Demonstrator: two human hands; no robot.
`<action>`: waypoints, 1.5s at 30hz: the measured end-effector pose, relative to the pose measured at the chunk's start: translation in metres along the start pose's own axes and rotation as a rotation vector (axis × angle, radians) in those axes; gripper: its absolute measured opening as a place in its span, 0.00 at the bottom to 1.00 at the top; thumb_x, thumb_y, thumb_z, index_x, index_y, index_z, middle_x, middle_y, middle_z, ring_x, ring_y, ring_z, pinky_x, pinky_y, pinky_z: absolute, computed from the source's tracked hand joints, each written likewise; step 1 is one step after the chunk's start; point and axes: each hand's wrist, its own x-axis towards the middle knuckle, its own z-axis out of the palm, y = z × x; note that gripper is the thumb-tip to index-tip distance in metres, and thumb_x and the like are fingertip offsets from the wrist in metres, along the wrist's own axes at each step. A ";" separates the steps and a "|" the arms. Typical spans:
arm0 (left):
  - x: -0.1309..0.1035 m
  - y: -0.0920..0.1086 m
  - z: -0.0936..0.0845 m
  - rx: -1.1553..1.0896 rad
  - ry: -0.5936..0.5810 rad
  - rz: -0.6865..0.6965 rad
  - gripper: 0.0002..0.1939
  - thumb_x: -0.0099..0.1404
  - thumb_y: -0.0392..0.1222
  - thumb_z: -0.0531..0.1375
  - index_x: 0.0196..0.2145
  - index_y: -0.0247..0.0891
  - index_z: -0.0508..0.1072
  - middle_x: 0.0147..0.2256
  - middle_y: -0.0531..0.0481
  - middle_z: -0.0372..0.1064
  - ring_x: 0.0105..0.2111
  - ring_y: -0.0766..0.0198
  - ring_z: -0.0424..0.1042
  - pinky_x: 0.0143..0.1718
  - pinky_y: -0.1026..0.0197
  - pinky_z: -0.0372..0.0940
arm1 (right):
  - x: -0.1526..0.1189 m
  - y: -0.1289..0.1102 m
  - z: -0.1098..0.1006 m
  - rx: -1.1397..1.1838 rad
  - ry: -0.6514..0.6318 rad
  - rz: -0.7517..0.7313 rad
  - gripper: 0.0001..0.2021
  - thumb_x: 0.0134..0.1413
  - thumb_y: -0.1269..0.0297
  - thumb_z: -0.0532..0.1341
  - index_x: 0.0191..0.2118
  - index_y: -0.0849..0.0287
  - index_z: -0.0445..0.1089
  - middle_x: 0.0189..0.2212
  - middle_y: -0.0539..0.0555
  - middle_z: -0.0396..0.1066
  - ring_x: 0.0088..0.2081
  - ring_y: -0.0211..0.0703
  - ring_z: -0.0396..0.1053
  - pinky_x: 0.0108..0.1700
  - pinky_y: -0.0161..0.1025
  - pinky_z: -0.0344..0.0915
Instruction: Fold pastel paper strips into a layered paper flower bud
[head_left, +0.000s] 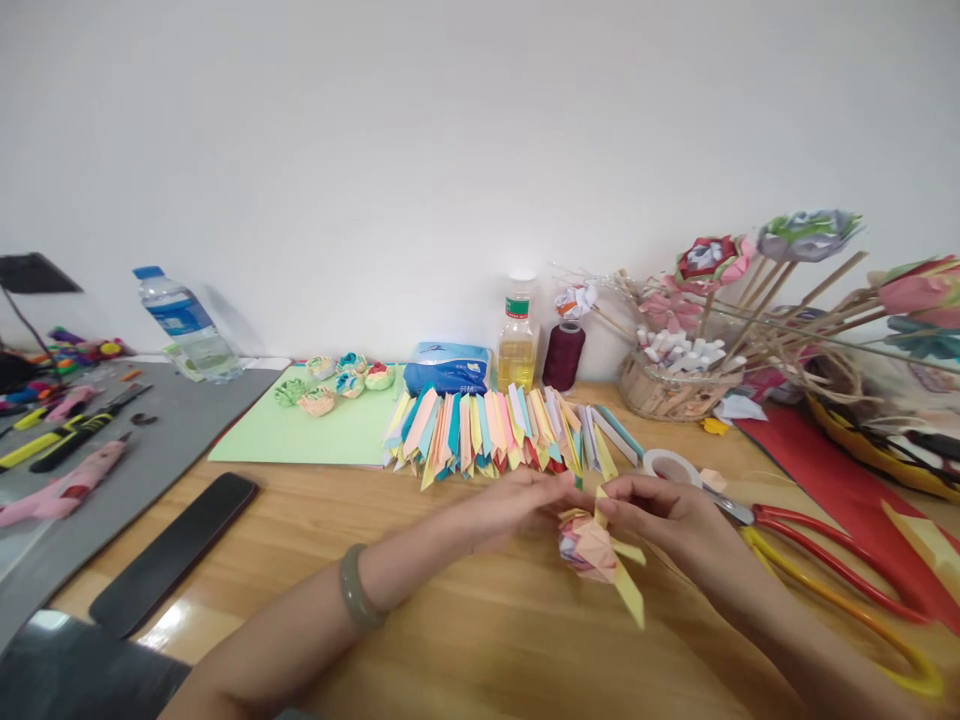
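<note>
A small folded paper flower (589, 548), peach and lilac with yellow strips sticking out, is held just above the wooden table. My right hand (660, 515) pinches a yellow strip at its upper right, thumb and fingers closed. Against the flower's upper left lies my left hand (525, 500), a bracelet on its wrist; its fingers are blurred and partly hidden, so their grip does not show. Right behind both hands stretches a row of folded paper strips (480, 435) in yellow, blue, peach and pink. A roll of white tape (673, 468) lies beyond my right hand.
Scissors (832, 545) with red and yellow handles lie at right. Behind stand a bottle of yellow liquid (517, 335), maroon thread (564, 355) and a basket (667, 390) with stemmed paper flowers. Leftward are a phone (176, 550), green paper (300, 440) bearing several paper rosettes, and a water bottle (184, 325).
</note>
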 end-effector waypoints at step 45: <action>-0.003 0.009 0.006 0.037 0.126 0.019 0.16 0.37 0.43 0.68 0.20 0.32 0.66 0.20 0.56 0.63 0.22 0.73 0.62 0.27 0.66 0.56 | -0.003 0.004 0.013 0.198 -0.015 0.039 0.13 0.39 0.54 0.63 0.23 0.58 0.66 0.21 0.47 0.66 0.24 0.36 0.63 0.28 0.33 0.60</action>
